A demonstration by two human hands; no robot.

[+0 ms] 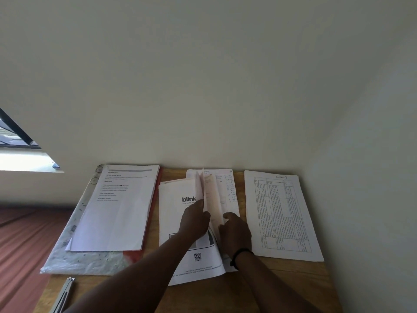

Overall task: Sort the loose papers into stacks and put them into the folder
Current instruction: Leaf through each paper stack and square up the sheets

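Observation:
Three paper piles lie on the wooden table [293, 285]. At the left, a stack of printed sheets [117, 208] rests on a folder [88, 260] with a pale patterned cover and a red edge. In the middle lies a pile [178, 208] topped by a sheet with a "blink" logo and a QR code. My left hand [195, 220] pinches some upright sheets [211, 197] lifted from this pile. My right hand [234, 231] rests just right of them, fingers curled at their lower edge. At the right lies a stack [279, 213] topped by a printed table.
A metal strip or clip [64, 294] lies at the table's front left corner. The table stands against a pale wall, with a wall close on the right too. Left of the table are a reddish surface and a window.

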